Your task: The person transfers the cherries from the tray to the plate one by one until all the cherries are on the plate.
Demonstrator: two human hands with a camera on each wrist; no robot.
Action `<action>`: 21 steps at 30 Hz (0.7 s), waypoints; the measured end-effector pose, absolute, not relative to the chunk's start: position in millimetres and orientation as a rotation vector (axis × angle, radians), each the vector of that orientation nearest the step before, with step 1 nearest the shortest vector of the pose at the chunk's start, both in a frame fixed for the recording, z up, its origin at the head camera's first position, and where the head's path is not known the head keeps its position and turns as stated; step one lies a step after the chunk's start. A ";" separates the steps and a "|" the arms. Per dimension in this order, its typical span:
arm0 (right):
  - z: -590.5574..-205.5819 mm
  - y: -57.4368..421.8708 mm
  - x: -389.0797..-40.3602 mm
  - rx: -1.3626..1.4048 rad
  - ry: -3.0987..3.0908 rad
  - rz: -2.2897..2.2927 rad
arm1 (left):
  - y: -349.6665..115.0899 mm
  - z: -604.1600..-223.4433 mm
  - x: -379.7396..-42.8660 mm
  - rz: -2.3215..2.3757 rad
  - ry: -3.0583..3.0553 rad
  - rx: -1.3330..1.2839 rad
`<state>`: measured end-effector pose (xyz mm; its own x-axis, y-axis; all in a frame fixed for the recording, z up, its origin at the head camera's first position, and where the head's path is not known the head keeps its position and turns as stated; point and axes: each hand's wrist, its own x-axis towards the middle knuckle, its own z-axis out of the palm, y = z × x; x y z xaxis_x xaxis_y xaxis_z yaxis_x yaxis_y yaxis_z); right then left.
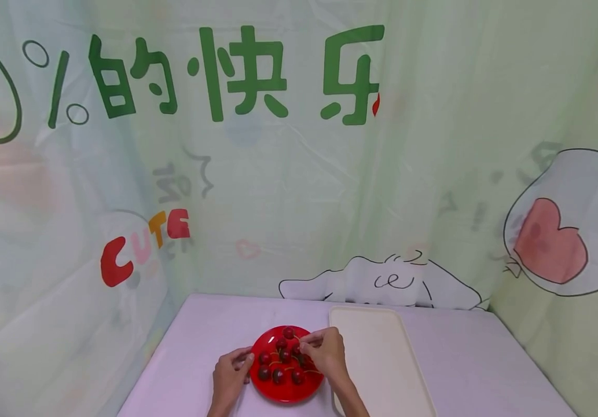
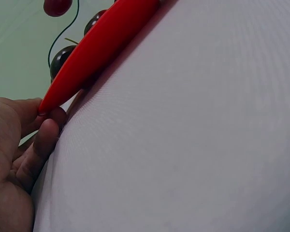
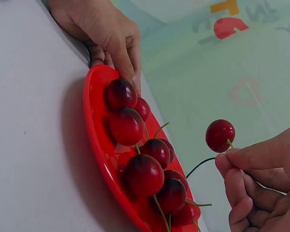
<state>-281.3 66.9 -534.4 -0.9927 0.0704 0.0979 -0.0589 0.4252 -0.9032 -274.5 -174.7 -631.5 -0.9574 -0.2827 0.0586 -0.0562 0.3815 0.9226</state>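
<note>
A round red plate (image 1: 283, 395) carries several dark red cherries (image 3: 144, 175) with green stems. At its left edge my left hand (image 1: 230, 376) grips the rim, thumb on top and fingers at the underside, as the left wrist view shows. Over the plate's right side, my right hand (image 1: 330, 356) pinches one cherry (image 3: 220, 136) by its stem between thumb and fingertips. That cherry is apart from the others, above the plate. A thin dark curved strand (image 3: 200, 166) runs between the plate and the right fingertips; where it ends is hidden.
A cream rectangular tray (image 1: 377, 347) lies right of the plate, partly under the right forearm. Both rest on a pale lilac tabletop (image 1: 478, 359). Printed curtains (image 1: 299, 174) hang behind and at both sides of the table.
</note>
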 end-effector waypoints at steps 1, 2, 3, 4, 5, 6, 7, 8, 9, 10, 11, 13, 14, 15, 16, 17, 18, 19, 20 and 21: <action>-534.3 66.4 -282.2 -0.009 -2.553 1.619 | -174.8 -631.7 -275.0 -1.613 -2.432 0.306; -534.3 65.9 -283.0 -0.011 -2.559 1.617 | -174.8 -631.8 -275.4 -1.612 -2.433 0.308; -534.3 65.5 -283.6 -0.001 -2.565 1.606 | -174.8 -632.1 -275.8 -1.611 -2.433 0.314; -534.7 65.1 -284.4 0.009 -2.570 1.598 | -174.8 -632.4 -276.1 -1.609 -2.434 0.317; -534.8 64.9 -284.9 0.014 -2.574 1.589 | -174.7 -632.5 -276.3 -1.612 -2.434 0.320; -534.8 64.6 -285.6 0.009 -2.578 1.587 | -174.7 -633.0 -276.8 -1.615 -2.434 0.320; -535.0 64.5 -285.5 0.015 -2.579 1.576 | -174.3 -633.7 -277.0 -1.617 -2.435 0.318; -535.5 64.4 -285.3 0.021 -2.581 1.563 | -174.0 -634.2 -277.2 -1.619 -2.434 0.313; -535.8 64.1 -285.1 0.031 -2.580 1.551 | -173.8 -635.2 -277.6 -1.616 -2.433 0.311; -536.6 63.6 -284.9 0.041 -2.581 1.536 | -173.6 -636.1 -278.2 -1.613 -2.435 0.314; -537.3 62.9 -284.6 0.051 -2.582 1.517 | -173.6 -636.7 -278.6 -1.613 -2.433 0.320; -538.3 61.1 -283.6 0.079 -2.583 1.488 | -173.8 -637.5 -279.1 -1.598 -2.431 0.324; -538.8 59.9 -283.1 0.093 -2.581 1.481 | -173.9 -637.5 -279.2 -1.593 -2.431 0.328; -539.0 58.6 -282.6 0.104 -2.578 1.473 | -174.0 -637.6 -279.2 -1.590 -2.430 0.335; -538.9 57.1 -281.9 0.114 -2.575 1.465 | -174.1 -637.0 -279.0 -1.597 -2.428 0.341; -538.7 55.7 -281.2 0.121 -2.572 1.461 | -174.1 -636.4 -278.6 -1.602 -2.426 0.339; -538.5 54.3 -280.8 0.130 -2.567 1.455 | -174.0 -636.0 -278.2 -1.605 -2.426 0.333; -538.7 52.1 -280.6 0.129 -2.566 1.452 | -174.4 -635.5 -277.9 -1.608 -2.427 0.326; -539.1 50.0 -280.7 0.127 -2.566 1.449 | -174.7 -635.0 -277.7 -1.614 -2.429 0.329; -539.9 47.7 -281.1 0.124 -2.567 1.444 | -175.2 -635.4 -277.6 -1.609 -2.432 0.326</action>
<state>-281.1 47.7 -539.9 -0.9779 0.0218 0.2081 -0.1665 0.5213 -0.8370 -277.6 -175.2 -635.4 -0.9541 -0.2951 0.0506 -0.0688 0.3806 0.9222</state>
